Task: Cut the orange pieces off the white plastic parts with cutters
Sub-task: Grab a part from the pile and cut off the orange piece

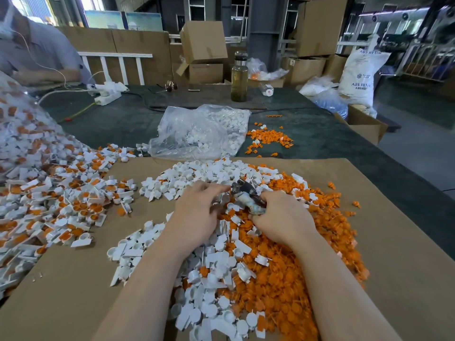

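The cutters (247, 195) are held in the right hand (283, 217), whose grip is closed around the handles; the dark head of the tool is pointed up and to the left, toward the left hand (197, 215). The long axis of the tool is thus laid slantwise between the two hands, nose nearest the left fingertips (222, 189). The left grip is curled partly closed just beside the nose, and something small seems to be pinched there, though what is held cannot be told from the blur. Whether the jaws are parted cannot be told either. The uncut stock, white plastic parts (61, 205) with orange pieces attached, is heaped well to the left on the counter, so the left hand is the nearer one for fetching. Severed orange pieces (283, 291) are piled under and to the right of the right forearm, and cleaned white parts (211, 279) lie between the forearms on the cardboard sheet (406, 242).
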